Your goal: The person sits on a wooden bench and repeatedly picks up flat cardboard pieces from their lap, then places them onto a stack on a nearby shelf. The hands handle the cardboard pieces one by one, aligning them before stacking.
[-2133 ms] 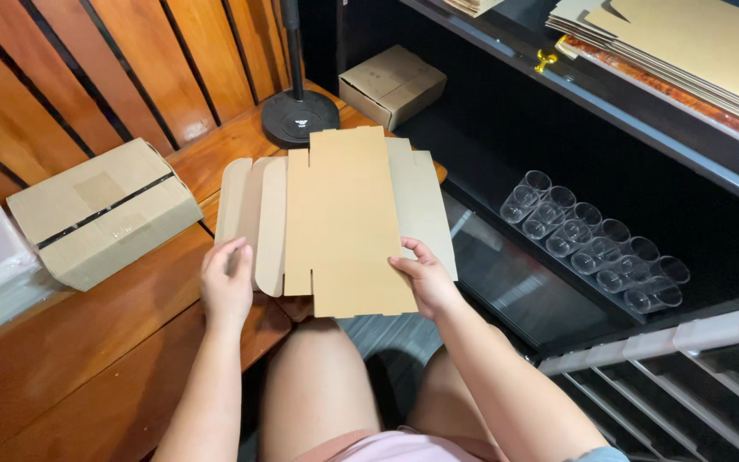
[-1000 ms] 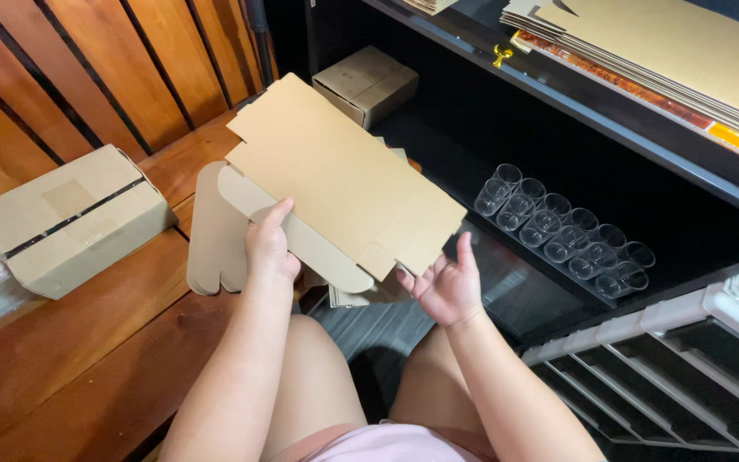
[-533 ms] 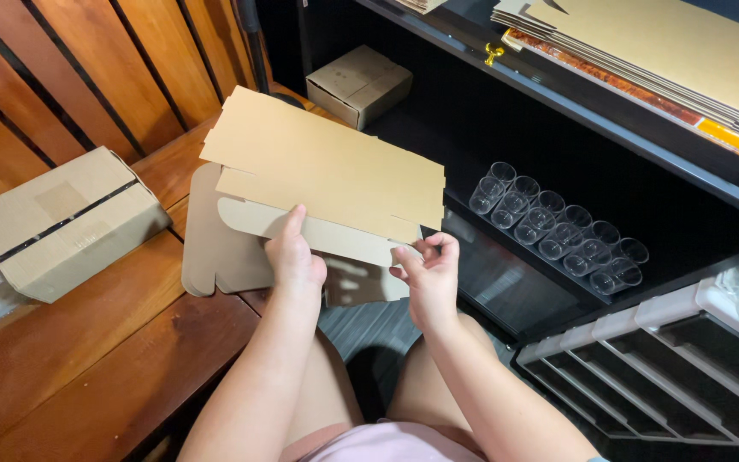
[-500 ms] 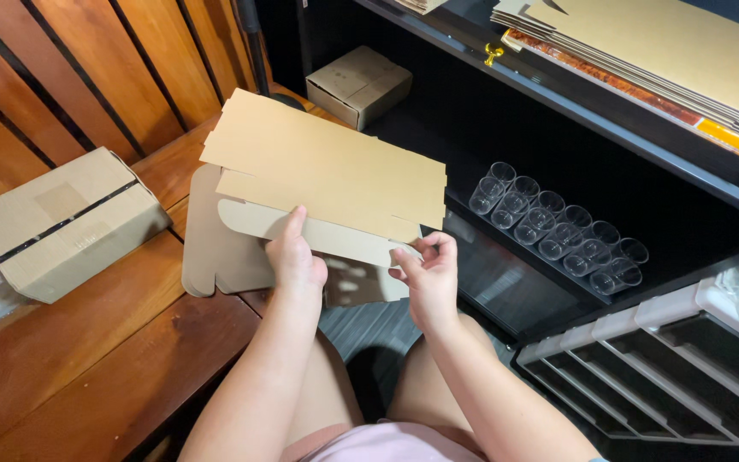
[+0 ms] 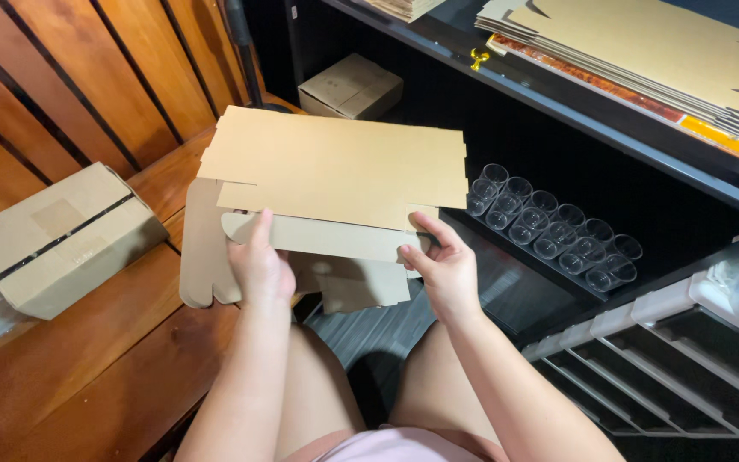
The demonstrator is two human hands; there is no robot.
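Fingers of both hands pinch the near edge of a flat cardboard box blank (image 5: 335,175) — the left hand (image 5: 260,267) grips a narrow flap from below with the thumb pressed on top, and the right hand (image 5: 440,267) clasps the flap's right end, thumb and forefinger closed on the board. Nearest of all are the person's bare knees and a pale pink hem at the bottom edge. The blank is smooth, matte tan card, cut in a broad rectangle with notched corners, held tilted above the lap. Under it, more flat blanks (image 5: 207,257) of the same card rest on the wooden bench (image 5: 96,376), one rounded tab sticking out at the left.

That bench is made of reddish-brown planks with a visible grain and dark gaps between them; the slatted wall (image 5: 87,77) behind it matches. At the left on the bench sits a closed cardboard box (image 5: 62,239), sealed with a dark strip of tape. Right of the hands, a black shelf holds two tidy rows of clear plastic cups (image 5: 553,227), round rims up. Nearer at right stands a grey plastic drawer unit (image 5: 669,359) — ribbed and translucent. Farther back a smaller closed carton (image 5: 351,85) rests in the dark corner beside a black pole (image 5: 245,51). On the upper shelf at the far right lies a stack of flat cardboard sheets (image 5: 643,43).
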